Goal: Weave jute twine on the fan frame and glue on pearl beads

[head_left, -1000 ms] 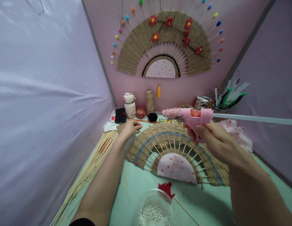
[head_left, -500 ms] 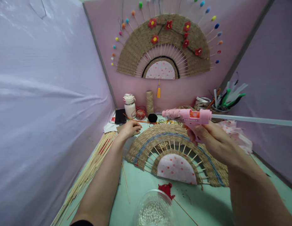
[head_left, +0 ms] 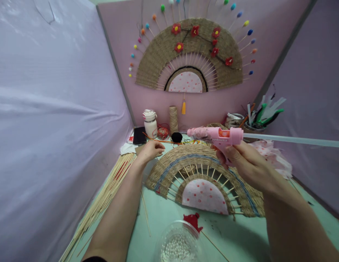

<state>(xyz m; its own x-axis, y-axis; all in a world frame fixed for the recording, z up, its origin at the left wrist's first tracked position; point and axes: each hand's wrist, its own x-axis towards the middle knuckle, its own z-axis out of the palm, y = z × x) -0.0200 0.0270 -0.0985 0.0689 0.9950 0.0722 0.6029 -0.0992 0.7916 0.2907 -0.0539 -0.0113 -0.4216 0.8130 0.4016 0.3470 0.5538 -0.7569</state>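
Observation:
In my right hand is a pink hot glue gun, its nozzle pointing left and a long clear glue stick jutting from its back. The gun hovers above a woven half-round fan lying on the table, with a blue band, thin stick ribs and a dotted pink-white centre. My left hand is at the fan's upper left edge, thumb and fingers pressed together. Whatever sits between those fingertips is too small to make out.
Bamboo sticks lie along the left. In front are a clear tub of pearl beads and a red felt piece. Behind stand a white bottle, a twine spool and a jar of tools. A decorated fan hangs on the wall.
Almost nothing differs. The view has tilted slightly, and both hands and the glue gun keep about the same place over the fan.

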